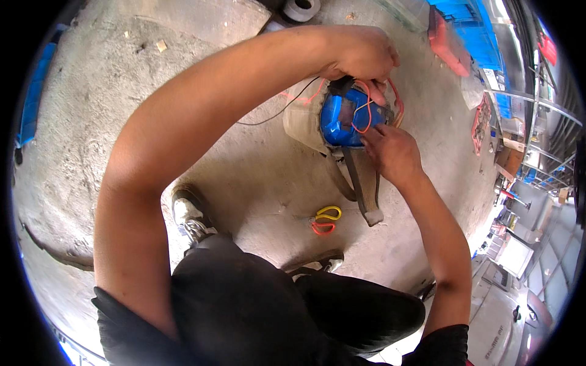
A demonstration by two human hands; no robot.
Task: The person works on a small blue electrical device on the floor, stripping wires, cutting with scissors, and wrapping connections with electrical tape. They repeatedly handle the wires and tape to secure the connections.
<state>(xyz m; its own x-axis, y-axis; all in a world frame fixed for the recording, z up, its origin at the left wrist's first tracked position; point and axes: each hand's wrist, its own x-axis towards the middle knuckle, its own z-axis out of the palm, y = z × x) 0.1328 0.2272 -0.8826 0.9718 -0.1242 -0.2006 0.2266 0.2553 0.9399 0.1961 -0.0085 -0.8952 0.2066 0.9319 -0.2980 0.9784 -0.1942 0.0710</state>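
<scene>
Concrete floor [73,140]; blue device [334,129] sits in beige bag [301,125] ahead. Left hand [369,59], right hand [394,152] curl at wires [370,114]; grips unclear. Seemingly arranging wires; next calls for steady pinch.

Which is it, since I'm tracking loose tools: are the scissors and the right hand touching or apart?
Apart. The head view shows the scissors on the floor, with a plain gap to the right hand at the blue object.

The device casing [342,135] is showing bright blue, the fabric bag [301,125] beige, the looped wire [370,107] orange-red; the scissors [314,219] (two-toned) are showing yellow and red.
</scene>
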